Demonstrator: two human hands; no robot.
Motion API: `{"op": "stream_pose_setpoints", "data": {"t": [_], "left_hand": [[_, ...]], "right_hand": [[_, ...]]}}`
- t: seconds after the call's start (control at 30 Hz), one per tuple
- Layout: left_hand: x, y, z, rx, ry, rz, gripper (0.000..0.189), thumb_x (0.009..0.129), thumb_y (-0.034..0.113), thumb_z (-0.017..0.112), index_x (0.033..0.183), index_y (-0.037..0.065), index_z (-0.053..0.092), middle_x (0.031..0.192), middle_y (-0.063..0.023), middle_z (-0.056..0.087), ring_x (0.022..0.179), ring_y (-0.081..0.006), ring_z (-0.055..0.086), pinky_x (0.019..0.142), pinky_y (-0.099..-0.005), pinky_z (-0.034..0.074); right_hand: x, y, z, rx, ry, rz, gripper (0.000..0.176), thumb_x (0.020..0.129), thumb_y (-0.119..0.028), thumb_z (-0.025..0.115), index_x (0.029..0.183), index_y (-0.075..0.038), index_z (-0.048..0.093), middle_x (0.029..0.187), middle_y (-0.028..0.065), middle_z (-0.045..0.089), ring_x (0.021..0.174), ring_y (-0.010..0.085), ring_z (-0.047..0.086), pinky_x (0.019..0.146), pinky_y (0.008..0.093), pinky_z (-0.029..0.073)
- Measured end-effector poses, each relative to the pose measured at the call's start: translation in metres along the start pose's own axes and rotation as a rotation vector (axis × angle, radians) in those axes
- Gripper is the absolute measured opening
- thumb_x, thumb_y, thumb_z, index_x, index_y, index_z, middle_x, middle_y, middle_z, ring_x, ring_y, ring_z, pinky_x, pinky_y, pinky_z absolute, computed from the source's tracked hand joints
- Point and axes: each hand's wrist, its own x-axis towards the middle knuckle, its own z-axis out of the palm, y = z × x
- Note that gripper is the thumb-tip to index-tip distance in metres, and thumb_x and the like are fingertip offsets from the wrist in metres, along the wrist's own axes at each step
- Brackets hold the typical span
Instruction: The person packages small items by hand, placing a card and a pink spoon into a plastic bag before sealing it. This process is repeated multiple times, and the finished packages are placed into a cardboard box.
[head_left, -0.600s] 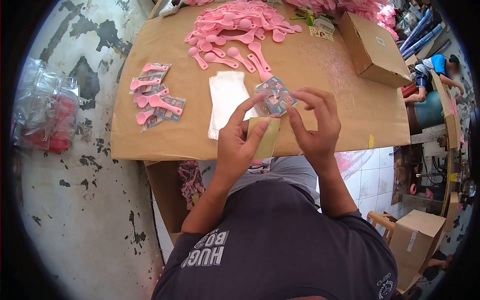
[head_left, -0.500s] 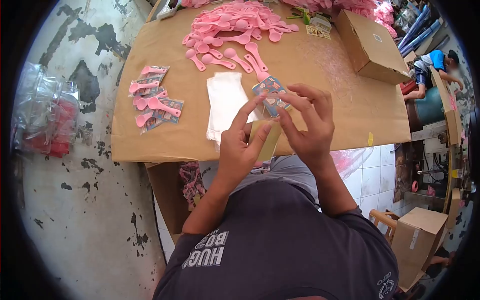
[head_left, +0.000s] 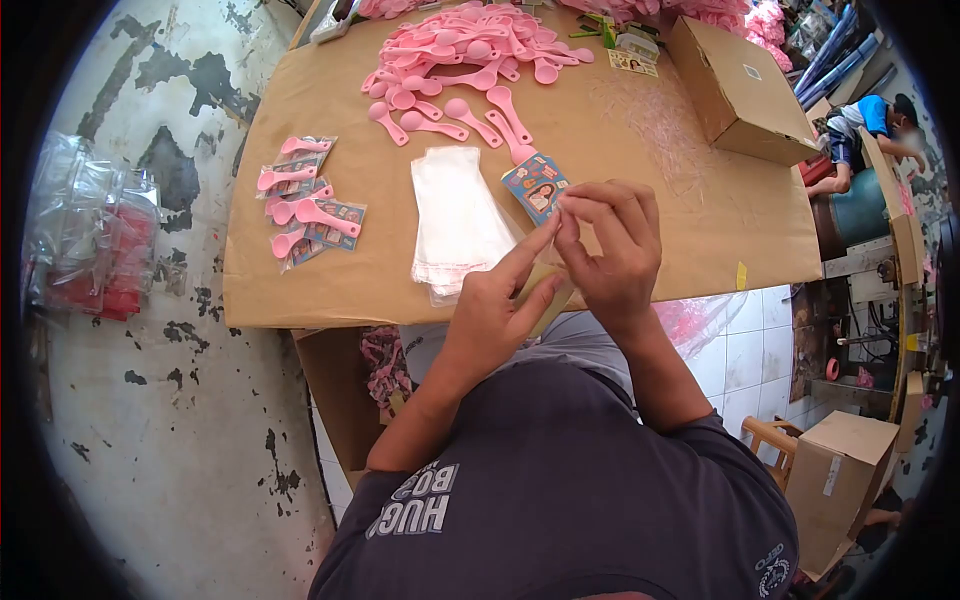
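Observation:
My left hand (head_left: 500, 305) is closed on a yellowish card (head_left: 550, 285), thumb over its face, above the table's near edge. The left index fingertip meets the fingertips of my right hand (head_left: 612, 245). My right thumb and fingers are pinched together; what is between them is too small to make out. Just beyond the fingertips is a blue printed card (head_left: 537, 187), with a pink measuring spoon (head_left: 512, 135) at its far end. A stack of white plastic bags (head_left: 455, 215) lies left of the hands.
A pile of pink measuring spoons (head_left: 475, 45) covers the far side. Several bagged spoons with cards (head_left: 310, 210) lie at the left. A cardboard box (head_left: 745, 95) stands at the right, and another person (head_left: 862, 135) is beyond it.
My right fingers have closed from a spread pose into a pinch, meeting my left index finger. The yellowish card has tilted and moved slightly lower, and more of the blue card shows.

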Motion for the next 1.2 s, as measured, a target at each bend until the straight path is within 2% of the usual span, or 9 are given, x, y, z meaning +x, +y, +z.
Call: {"op": "stream_pose_setpoints", "data": {"t": [0.1,0.17,0.23,0.3,0.4,0.83,1.03,1.1,1.2], "left_hand": [[-0.001,0.000,-0.001,-0.030,-0.039,-0.007,0.063,0.096,0.010,0.067,0.156,0.010,0.046,0.064,-0.0012,0.030,0.059,-0.0100,0.029,0.054,-0.0282,0.031],[-0.001,-0.006,0.000,-0.116,-0.042,-0.051,0.063,0.097,0.011,0.067,0.156,0.010,0.045,0.061,-0.0027,0.038,0.056,-0.0089,0.034,0.054,-0.0277,0.033],[-0.001,-0.006,0.000,-0.202,-0.047,-0.093,0.063,0.098,0.012,0.067,0.156,0.011,0.043,0.059,-0.0043,0.045,0.053,-0.0078,0.039,0.054,-0.0271,0.035],[-0.001,-0.002,-0.001,-0.348,0.011,-0.138,0.062,0.099,0.015,0.067,0.155,0.012,0.041,0.062,-0.0078,0.064,0.051,-0.0066,0.052,0.053,-0.0263,0.040],[-0.002,-0.011,-0.003,-0.360,0.018,-0.107,0.060,0.100,0.016,0.067,0.154,0.012,0.041,0.071,-0.0092,0.073,0.054,-0.0079,0.062,0.053,-0.0265,0.043],[-0.006,0.001,-0.007,-0.233,0.025,-0.042,0.061,0.099,0.014,0.067,0.155,0.010,0.043,0.063,-0.0079,0.063,0.061,-0.0042,0.050,0.059,-0.0248,0.040],[-0.005,0.002,-0.004,-0.196,0.014,-0.092,0.061,0.098,0.012,0.067,0.155,0.010,0.044,0.058,-0.0051,0.051,0.060,-0.0049,0.040,0.058,-0.0245,0.036],[-0.004,-0.004,0.001,-0.262,0.061,-0.010,0.061,0.098,0.012,0.067,0.155,0.010,0.045,0.058,-0.0033,0.045,0.059,-0.0055,0.037,0.057,-0.0244,0.033],[-0.004,-0.008,0.002,-0.264,0.056,-0.025,0.061,0.097,0.013,0.068,0.155,0.010,0.046,0.059,-0.0008,0.037,0.058,-0.0067,0.034,0.056,-0.0251,0.031]], "right_hand": [[0.007,0.003,-0.006,0.026,-0.028,0.059,0.021,0.075,0.002,0.076,0.094,-0.004,0.072,0.101,0.0084,0.070,0.095,0.0284,0.063,0.081,0.0390,0.053],[0.009,0.005,-0.008,0.259,-0.034,0.260,0.017,0.079,0.003,0.073,0.095,-0.003,0.071,0.100,0.0104,0.070,0.096,0.0288,0.064,0.082,0.0387,0.053],[0.011,0.004,-0.010,0.283,-0.045,0.262,0.017,0.081,0.003,0.072,0.097,-0.003,0.071,0.100,0.0111,0.070,0.096,0.0290,0.064,0.082,0.0385,0.053],[0.012,0.004,-0.012,0.308,-0.055,0.264,0.017,0.082,0.003,0.071,0.098,-0.003,0.072,0.101,0.0118,0.069,0.096,0.0292,0.065,0.083,0.0384,0.053],[0.011,0.001,-0.014,0.225,-0.121,0.155,0.020,0.082,0.002,0.072,0.101,-0.004,0.072,0.103,0.0113,0.069,0.097,0.0291,0.064,0.083,0.0391,0.052],[0.009,-0.006,-0.008,0.141,-0.113,0.046,0.027,0.076,0.000,0.078,0.102,-0.006,0.074,0.105,0.0072,0.070,0.098,0.0278,0.063,0.082,0.0395,0.051],[0.004,-0.006,-0.007,0.108,-0.070,0.032,0.027,0.076,0.001,0.078,0.101,-0.007,0.074,0.103,0.0065,0.071,0.095,0.0268,0.064,0.080,0.0391,0.051],[0.003,-0.006,-0.005,0.091,-0.049,0.029,0.027,0.075,0.001,0.079,0.100,-0.007,0.074,0.102,0.0065,0.071,0.093,0.0265,0.064,0.079,0.0390,0.051],[0.001,-0.005,-0.004,0.085,-0.017,0.031,0.027,0.075,0.001,0.079,0.100,-0.007,0.074,0.101,0.0068,0.071,0.092,0.0261,0.064,0.078,0.0384,0.051]]}}
